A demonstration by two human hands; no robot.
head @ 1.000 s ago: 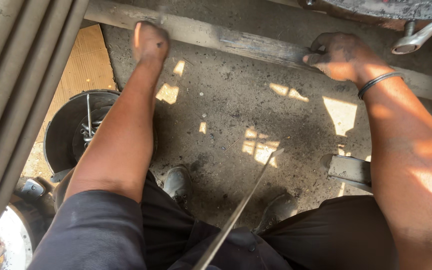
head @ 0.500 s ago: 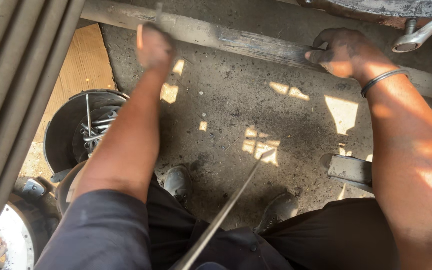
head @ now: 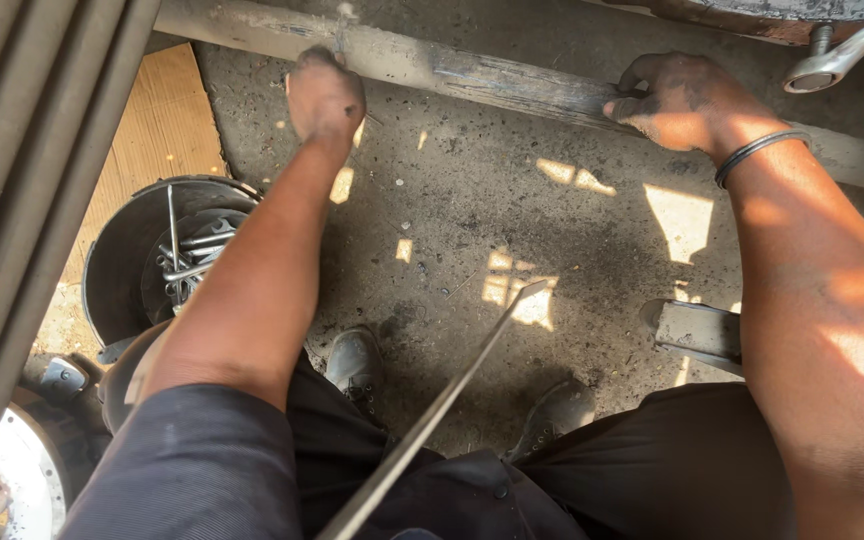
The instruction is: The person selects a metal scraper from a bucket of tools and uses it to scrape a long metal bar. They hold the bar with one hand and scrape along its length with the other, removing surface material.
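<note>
While two hands grip one beam, one rod leans.

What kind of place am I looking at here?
Likely a vehicle repair yard or workshop: a grimy concrete floor, a round metal pan of loose bolts, a wrench, and both hands on a dirty metal beam.
</note>
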